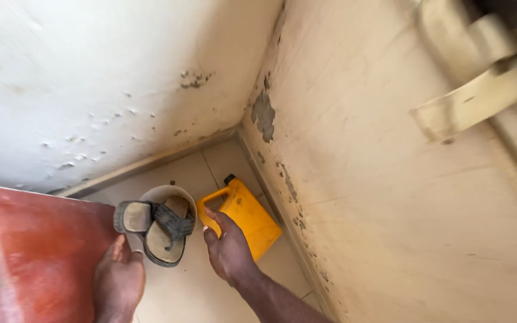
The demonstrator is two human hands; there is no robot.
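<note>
My left hand (118, 281) holds a pair of worn sandals (158, 230) with dark straps and tan soles, lifted over a pale round bucket (161, 192) on the floor. My right hand (227, 246) reaches toward a yellow plastic jerrycan (249, 216) with a black cap, which stands in the room's corner. The fingers touch the can's handle, but a closed grip is not clear. The bucket's inside is mostly hidden by the sandals.
A red panel or board (37, 257) fills the lower left. Stained, peeling walls (390, 197) meet at the corner, with pale floor tiles (192, 287) below. A blurred beige bracket (480, 90) juts out at the upper right.
</note>
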